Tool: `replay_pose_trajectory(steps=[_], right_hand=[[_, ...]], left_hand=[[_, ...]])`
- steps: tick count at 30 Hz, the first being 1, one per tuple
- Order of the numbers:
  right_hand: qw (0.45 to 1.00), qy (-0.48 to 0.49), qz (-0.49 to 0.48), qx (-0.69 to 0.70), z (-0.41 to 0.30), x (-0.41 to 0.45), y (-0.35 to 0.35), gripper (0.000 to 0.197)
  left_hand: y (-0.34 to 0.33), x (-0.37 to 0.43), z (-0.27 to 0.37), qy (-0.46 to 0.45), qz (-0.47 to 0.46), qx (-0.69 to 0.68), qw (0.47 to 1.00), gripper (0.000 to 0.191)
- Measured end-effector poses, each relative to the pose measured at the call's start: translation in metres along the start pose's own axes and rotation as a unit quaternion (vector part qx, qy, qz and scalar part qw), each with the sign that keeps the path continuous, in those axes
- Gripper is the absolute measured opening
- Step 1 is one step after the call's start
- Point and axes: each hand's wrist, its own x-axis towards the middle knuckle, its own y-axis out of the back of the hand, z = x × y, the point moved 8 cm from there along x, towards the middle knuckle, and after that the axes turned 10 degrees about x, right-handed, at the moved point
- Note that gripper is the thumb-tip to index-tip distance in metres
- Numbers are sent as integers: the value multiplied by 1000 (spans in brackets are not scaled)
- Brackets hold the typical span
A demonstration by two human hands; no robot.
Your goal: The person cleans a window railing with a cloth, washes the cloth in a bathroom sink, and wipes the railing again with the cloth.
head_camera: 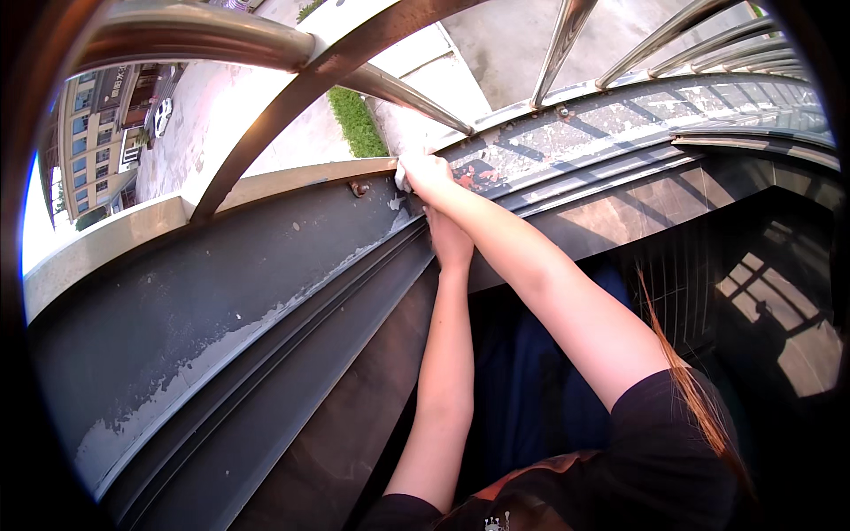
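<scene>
My right hand (pixel 428 174) reaches out to the outer edge of the window ledge (pixel 219 265), close to the foot of a metal railing bar. A small pale item, perhaps a cloth, shows at its fingers; most of it is hidden. Just below, partly under the right forearm, my left hand (pixel 451 239) rests at the dark sliding-window track (pixel 285 332). Its fingertips are hidden, so I cannot tell whether it holds anything. Paint is peeling along the ledge, with reddish patches right of the hands.
Polished metal railing bars (pixel 554 53) and a curved flat rail (pixel 265 119) cross above the ledge. A bolt (pixel 359 190) sticks up left of my hands, another bolt (pixel 563 111) to the right. Outside, far below, are a hedge (pixel 356 123), paving and a white car (pixel 163 117).
</scene>
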Motion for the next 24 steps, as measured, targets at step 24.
replay_pose_trajectory(steps=[24], right_hand=[[756, -107, 12, 645, -40, -18, 23, 16]], left_hand=[[26, -34, 26, 31, -15, -7, 999, 56]])
